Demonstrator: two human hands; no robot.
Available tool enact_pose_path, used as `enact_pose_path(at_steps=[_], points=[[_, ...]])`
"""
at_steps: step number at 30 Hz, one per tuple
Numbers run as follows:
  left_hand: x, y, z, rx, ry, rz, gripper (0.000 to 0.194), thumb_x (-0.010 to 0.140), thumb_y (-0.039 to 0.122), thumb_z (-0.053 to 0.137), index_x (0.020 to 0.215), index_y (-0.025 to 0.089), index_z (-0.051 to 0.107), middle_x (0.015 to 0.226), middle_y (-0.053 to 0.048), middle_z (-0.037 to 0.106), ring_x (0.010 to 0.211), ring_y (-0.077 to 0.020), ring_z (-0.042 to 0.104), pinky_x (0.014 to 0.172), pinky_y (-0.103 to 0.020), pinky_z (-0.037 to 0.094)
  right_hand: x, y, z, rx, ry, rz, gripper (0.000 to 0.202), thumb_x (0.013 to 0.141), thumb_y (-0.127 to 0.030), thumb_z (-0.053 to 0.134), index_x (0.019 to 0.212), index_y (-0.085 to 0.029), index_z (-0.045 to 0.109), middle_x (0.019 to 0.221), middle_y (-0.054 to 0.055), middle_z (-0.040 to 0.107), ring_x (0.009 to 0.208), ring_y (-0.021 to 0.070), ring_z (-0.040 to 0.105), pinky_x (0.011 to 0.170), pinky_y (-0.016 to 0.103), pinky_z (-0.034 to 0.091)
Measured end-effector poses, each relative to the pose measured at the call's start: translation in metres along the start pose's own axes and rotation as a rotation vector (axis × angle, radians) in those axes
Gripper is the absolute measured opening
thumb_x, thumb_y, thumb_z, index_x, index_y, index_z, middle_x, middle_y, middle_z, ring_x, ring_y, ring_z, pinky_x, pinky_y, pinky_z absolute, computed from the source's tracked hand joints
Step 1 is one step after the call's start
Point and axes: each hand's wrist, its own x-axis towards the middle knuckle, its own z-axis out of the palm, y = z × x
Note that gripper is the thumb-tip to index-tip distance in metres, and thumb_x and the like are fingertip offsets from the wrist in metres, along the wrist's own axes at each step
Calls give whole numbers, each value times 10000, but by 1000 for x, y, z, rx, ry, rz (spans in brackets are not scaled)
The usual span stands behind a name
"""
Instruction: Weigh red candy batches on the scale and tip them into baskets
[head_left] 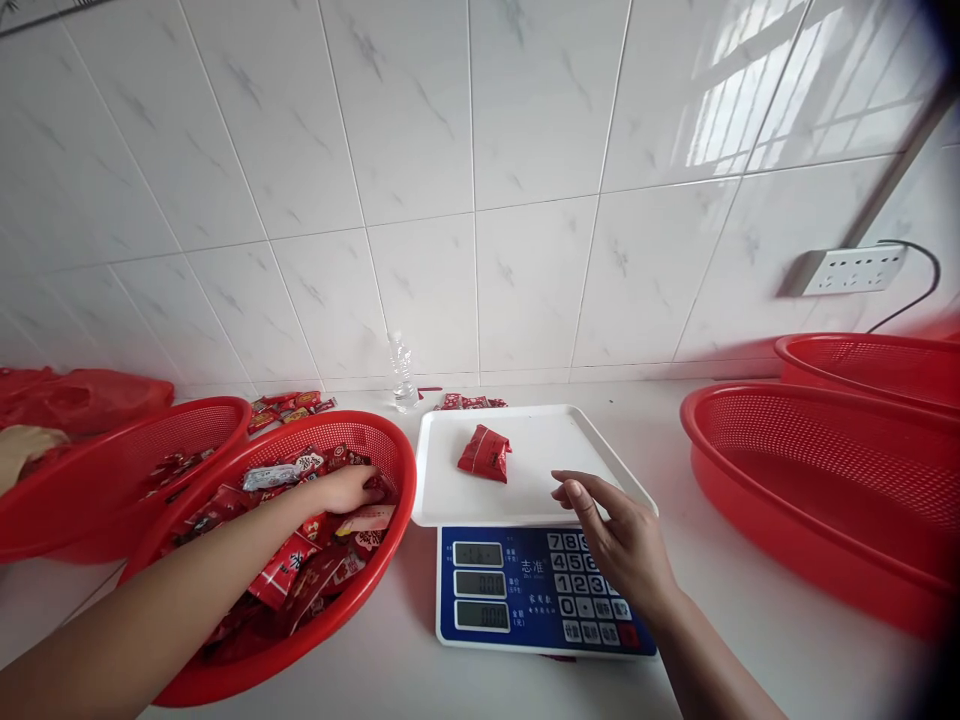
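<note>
Down goes the left hand [349,488] among the red packets [281,570] in the near basket [401,445]; its fingertips are partly hidden, so whether they clamp on one, nobody can tell. The hands are apart: the right hand [619,535], loose with fingers bent and parted from the thumb, hangs above the scale [540,600], blocking several keys. One single red packet [486,453] sits on the white tray [442,480], left of its middle. Between left hand and tray stands the basket's raised rim, and the left forearm cuts across the pile. Look around the desk [397,640]! Another basket [241,410] sits at far left beside a red bag [105,390]; a clear bottle [403,375] stands by the wall, small packets [469,402] lie behind the tray, and over on the right a big red basket [810,540] sits below a socket strip [855,270].
</note>
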Motion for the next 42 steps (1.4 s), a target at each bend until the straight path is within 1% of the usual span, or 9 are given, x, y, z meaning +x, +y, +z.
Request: enact_pose_path(at_steps=[4, 6, 10, 12, 18, 24, 32, 37, 42], points=[[-2, 1, -19, -112, 97, -93, 456, 716, 568, 562, 959, 184, 613, 995, -74, 681, 921, -272, 616, 759, -324, 458, 1, 0, 0, -13, 10, -8, 342, 885, -454, 431, 930, -210, 666, 749, 43, 701, 693, 168, 668, 584, 254, 529], [-9, 3, -26, -200, 88, -88, 525, 722, 620, 540, 993, 177, 614, 1048, -76, 669, 976, -265, 600, 784, -310, 453, 1, -1, 0, -16, 5, -12, 342, 885, -453, 433, 934, -208, 667, 751, 43, 701, 694, 167, 668, 575, 249, 529], [-21, 9, -24, -184, -180, -71, 573, 682, 624, 603, 1075, 208, 615, 1087, -54, 669, 1021, -247, 594, 832, -274, 434, 1, -2, -1, -17, 0, -2, 364, 882, -471, 426, 935, -206, 670, 757, 51, 703, 695, 173, 670, 543, 247, 529], [-20, 10, -17, -89, -235, -64, 595, 669, 594, 630, 1134, 225, 588, 1059, -48, 684, 995, -252, 608, 829, -282, 434, 0, -3, -1, -31, -2, -3, 371, 880, -480, 423, 933, -210, 672, 753, 52, 705, 692, 177, 671, 554, 258, 532], [-3, 8, -2, -45, -82, -107, 540, 653, 508, 644, 1075, 174, 595, 1094, -96, 670, 1003, -290, 606, 799, -308, 452, 2, -4, -1, -58, -14, -14, 375, 881, -488, 418, 924, -214, 670, 744, 45, 708, 682, 178, 673, 576, 269, 532], [2, 9, 3, -155, -147, -201, 373, 598, 379, 690, 917, 190, 643, 961, -66, 710, 917, -280, 645, 717, -294, 484, 2, -3, -1, -57, -26, -8, 382, 878, -498, 418, 934, -215, 669, 747, 54, 710, 684, 186, 674, 565, 273, 535], [-2, 13, 1, -272, -177, -168, 446, 499, 263, 737, 922, 171, 635, 923, -53, 712, 913, -281, 638, 713, -295, 485, 2, -3, 0, -52, -39, 0, 373, 879, -487, 422, 938, -213, 669, 760, 55, 709, 699, 185, 678, 545, 263, 533], [-2, 12, -6, -207, -114, -110, 309, 529, 272, 713, 819, 171, 677, 848, -34, 718, 878, -275, 646, 728, -305, 476, 2, -3, 1, -59, -40, -16, 375, 876, -495, 421, 921, -221, 673, 760, 54, 712, 703, 188, 679, 541, 262, 535], [-12, 17, -31, -191, 3, -91, 302, 556, 303, 718, 818, 162, 664, 849, -33, 718, 872, -274, 648, 733, -311, 485, 2, -4, 1, -52, -36, -19, 367, 879, -488, 422, 919, -222, 672, 754, 48, 710, 700, 178, 680, 518, 242, 528]])
